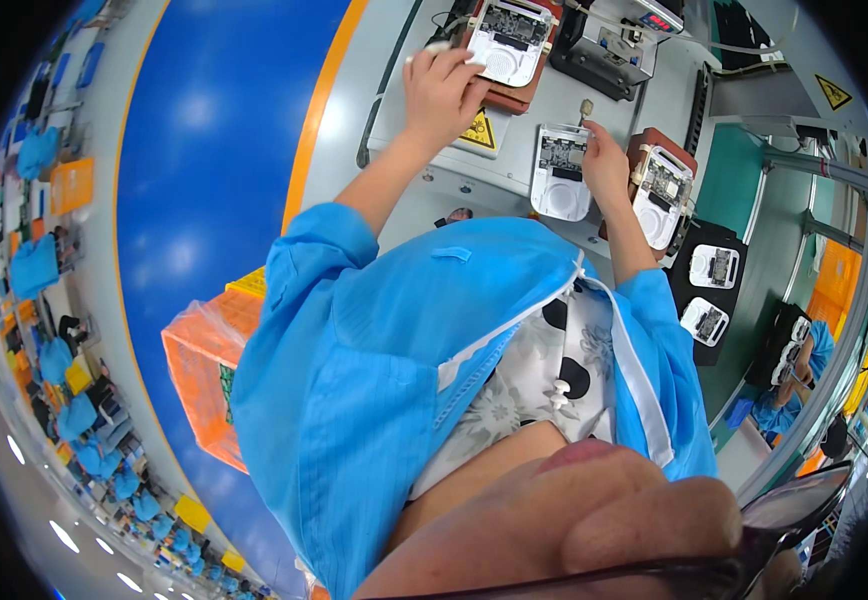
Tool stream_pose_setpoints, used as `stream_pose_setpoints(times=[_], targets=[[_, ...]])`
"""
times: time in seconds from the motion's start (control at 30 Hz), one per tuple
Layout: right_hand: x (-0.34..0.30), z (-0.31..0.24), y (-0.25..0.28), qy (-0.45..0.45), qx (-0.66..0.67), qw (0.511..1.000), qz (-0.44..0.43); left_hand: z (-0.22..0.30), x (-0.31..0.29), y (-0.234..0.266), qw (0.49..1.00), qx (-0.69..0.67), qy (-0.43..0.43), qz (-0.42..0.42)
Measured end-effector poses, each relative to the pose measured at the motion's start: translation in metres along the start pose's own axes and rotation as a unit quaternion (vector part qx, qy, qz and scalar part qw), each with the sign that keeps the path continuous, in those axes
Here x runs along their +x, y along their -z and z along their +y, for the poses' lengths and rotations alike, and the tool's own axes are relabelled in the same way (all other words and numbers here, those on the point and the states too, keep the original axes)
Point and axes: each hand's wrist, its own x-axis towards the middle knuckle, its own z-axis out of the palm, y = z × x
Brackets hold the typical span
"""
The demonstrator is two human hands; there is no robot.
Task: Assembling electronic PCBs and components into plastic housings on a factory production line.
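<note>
My left hand [439, 98] is at the left side of a white plastic housing [507, 55], which sits in a brown fixture [516, 97] at the far side of the bench. Its fingers are apart, with white on the fingertips; nothing plainly lies between them. Closer to me, a second white housing [560, 192] with an exposed circuit board and a round grille lies on the bench. My right hand [607, 168] grips its right edge near the far corner. Right of that hand, a third housing [656, 222] rests in another brown fixture [664, 143].
A black device with a red display [657, 21] stands at the back. Two more housings [714, 266] lie on a black mat [731, 290] at right. An orange crate [199, 370] sits beside me at left. At far right a co-worker's hand [804, 362] works near a black tray.
</note>
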Motion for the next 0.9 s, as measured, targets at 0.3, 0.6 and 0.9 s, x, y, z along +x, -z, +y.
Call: stream_pose_setpoints(times=[0.3,0.6,0.9], targets=[[0.02,0.009,-0.018,-0.057,-0.04,0.998,0.009,-0.017,0.1,-0.024,0.958,0.018,-0.054,-0.282],[0.022,0.004,-0.017,-0.083,-0.043,0.996,-0.003,-0.023,0.093,-0.028,0.953,-0.022,-0.074,-0.291],[0.019,0.01,-0.023,-0.091,-0.029,0.995,0.009,-0.018,0.002,0.006,0.973,-0.135,-0.145,-0.118]])
